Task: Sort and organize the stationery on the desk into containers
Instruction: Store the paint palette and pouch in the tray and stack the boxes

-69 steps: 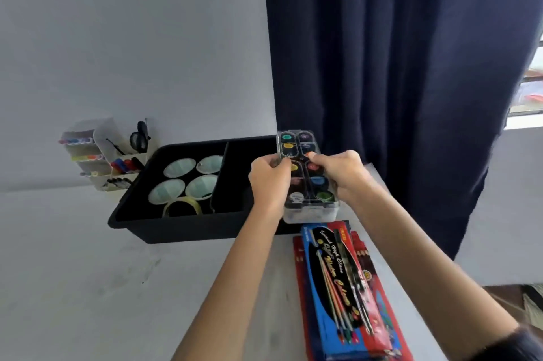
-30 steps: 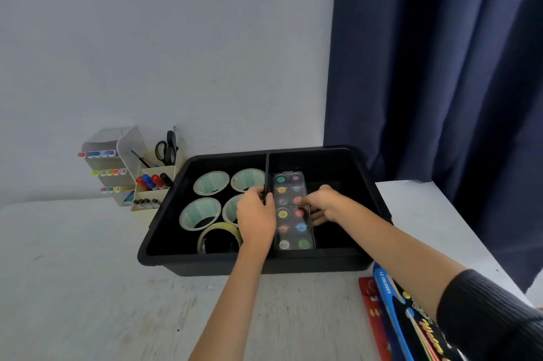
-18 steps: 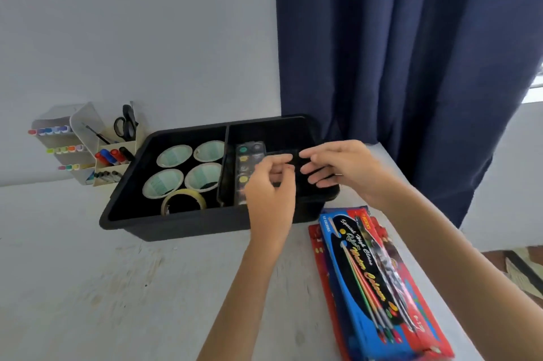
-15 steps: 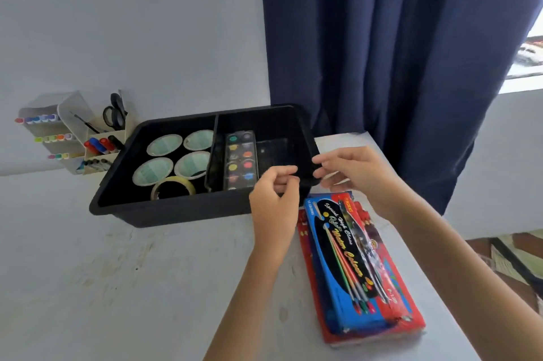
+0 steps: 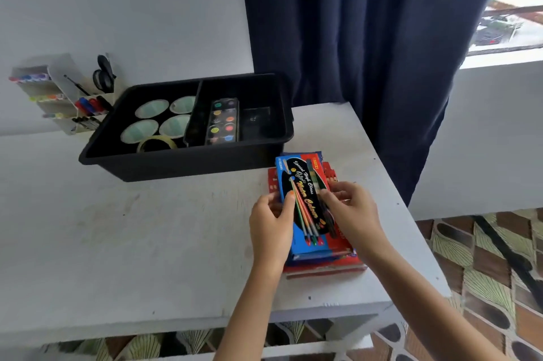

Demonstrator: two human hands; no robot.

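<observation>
- Both hands grasp the blue box (image 5: 305, 199) of water colours. The left hand (image 5: 271, 222) holds its left edge with the thumb laid on the top face, and the right hand (image 5: 351, 211) curls over its right edge.
- This box lies on top of a stack (image 5: 323, 268) of red and blue boxes, at the near right part of the desk (image 5: 117, 228), just beside the near wall of the black tray (image 5: 188, 162).
- How many boxes the stack has I cannot tell, because the top box and the hands cover most of it. The right fingertips are blurred.
- A clear thing in the right compartment of the tray, to the right of the paint palette (image 5: 223, 122), is too dim to make out.
- Half a second ago both hands were higher and empty, at the near rim of the tray; now they are lower and on the box. The palette lies in the same place as before.
- The tray has two compartments. The left one holds four pale tape rolls (image 5: 152, 108) and, nearer, one yellowish roll (image 5: 157, 143). The right one holds the palette, flat beside the divider.
- Far left, by the wall, a white organiser (image 5: 58, 102) holds markers and scissors (image 5: 102, 75); its small items are not sharp.
</observation>
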